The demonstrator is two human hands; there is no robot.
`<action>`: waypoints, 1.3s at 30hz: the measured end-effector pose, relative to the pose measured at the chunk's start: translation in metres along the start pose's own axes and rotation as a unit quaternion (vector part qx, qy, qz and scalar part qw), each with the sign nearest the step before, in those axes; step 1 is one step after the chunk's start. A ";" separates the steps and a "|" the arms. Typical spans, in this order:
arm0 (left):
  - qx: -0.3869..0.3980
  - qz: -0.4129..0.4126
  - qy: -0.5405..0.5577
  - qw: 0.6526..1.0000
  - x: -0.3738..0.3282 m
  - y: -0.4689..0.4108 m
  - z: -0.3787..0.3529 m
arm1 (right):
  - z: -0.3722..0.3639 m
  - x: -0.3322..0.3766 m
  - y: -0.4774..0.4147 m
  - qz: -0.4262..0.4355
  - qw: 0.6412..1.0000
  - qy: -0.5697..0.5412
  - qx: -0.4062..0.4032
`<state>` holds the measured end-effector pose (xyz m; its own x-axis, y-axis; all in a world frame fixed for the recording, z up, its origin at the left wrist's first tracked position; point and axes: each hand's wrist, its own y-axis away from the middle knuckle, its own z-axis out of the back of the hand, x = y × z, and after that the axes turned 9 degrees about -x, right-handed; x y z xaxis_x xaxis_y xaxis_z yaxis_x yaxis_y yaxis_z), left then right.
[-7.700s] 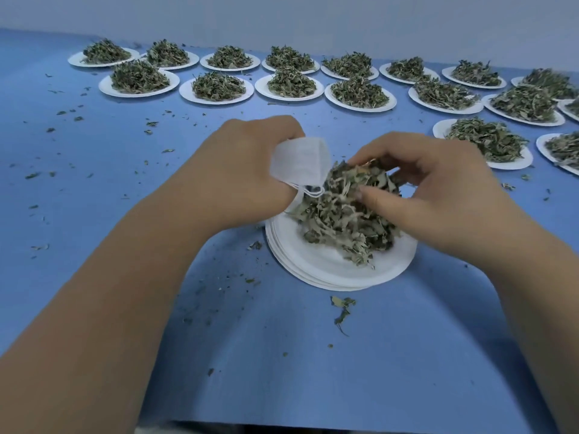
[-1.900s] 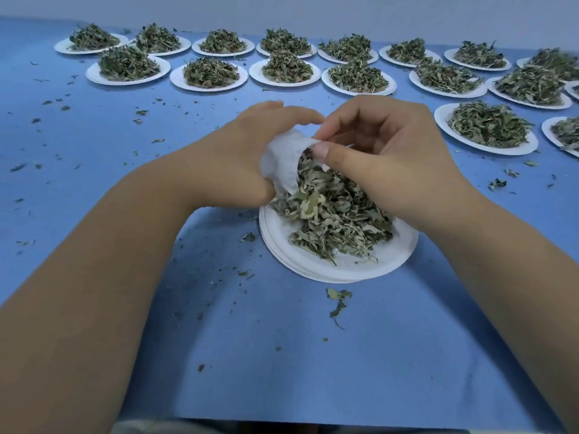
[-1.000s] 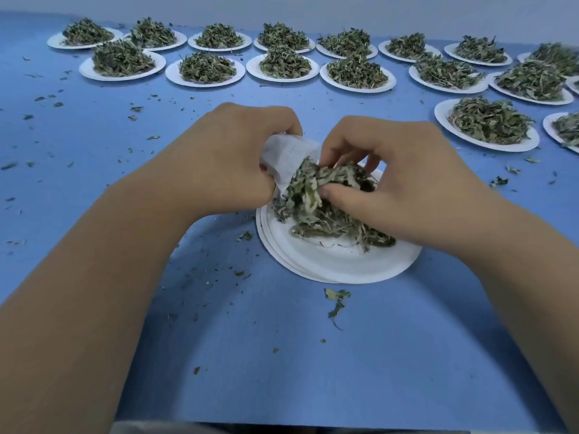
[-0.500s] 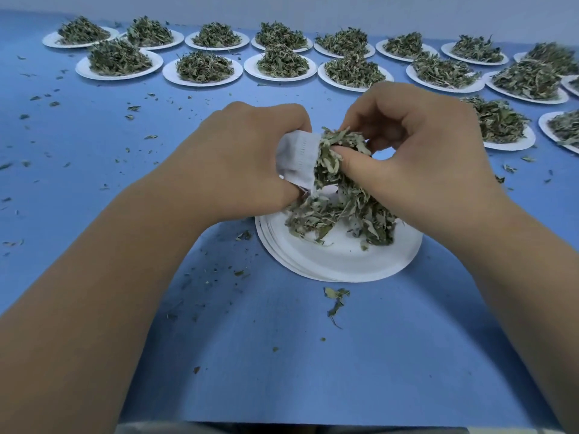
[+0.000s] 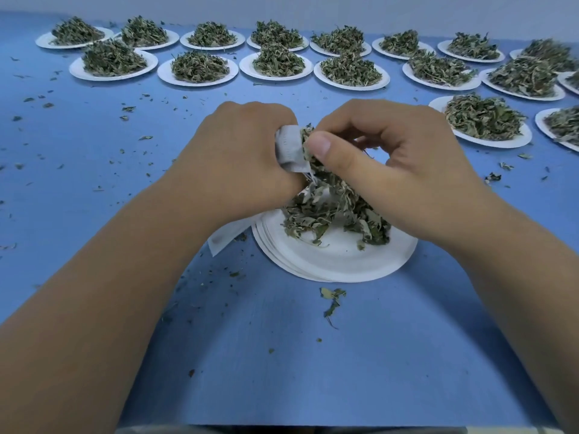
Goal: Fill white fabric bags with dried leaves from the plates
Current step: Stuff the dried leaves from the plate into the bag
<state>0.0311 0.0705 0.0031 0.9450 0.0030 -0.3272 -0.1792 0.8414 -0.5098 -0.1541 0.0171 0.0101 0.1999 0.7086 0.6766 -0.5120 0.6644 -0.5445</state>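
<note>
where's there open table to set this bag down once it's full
Blue table is bare below the near plate stack, between your forearms, with only leaf crumbs, and at left below the plate rows. Far edge and right side are crowded.

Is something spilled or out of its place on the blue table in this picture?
Yes. Dried leaf crumbs lie scattered over the blue table, mostly on the left side, and a small leaf clump sits just in front of the near plate stack. They look spilled, off the plates. Nothing looks damaged.
</note>
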 end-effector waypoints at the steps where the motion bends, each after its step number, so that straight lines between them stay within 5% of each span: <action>1: 0.000 -0.006 0.006 1.000 -0.003 0.002 -0.001 | -0.001 -0.001 0.000 -0.005 1.000 0.003 0.000; 20: -0.019 -0.052 0.058 0.997 -0.011 0.005 0.000 | 0.002 -0.009 -0.006 -0.074 0.994 -0.070 -0.029; 34: 0.001 -0.032 0.111 0.993 -0.012 0.005 -0.006 | 0.010 -0.007 -0.008 -0.044 0.996 -0.066 0.029; 39: 0.000 -0.021 0.139 0.990 -0.010 0.005 -0.005 | 0.023 -0.016 -0.007 -0.042 0.988 0.012 0.145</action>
<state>0.0199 0.0719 0.0003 0.8394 -0.1814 -0.5123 -0.1413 0.8374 -0.5279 -0.1728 -0.0045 0.0151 0.2709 0.6614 0.6994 -0.7103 0.6277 -0.3185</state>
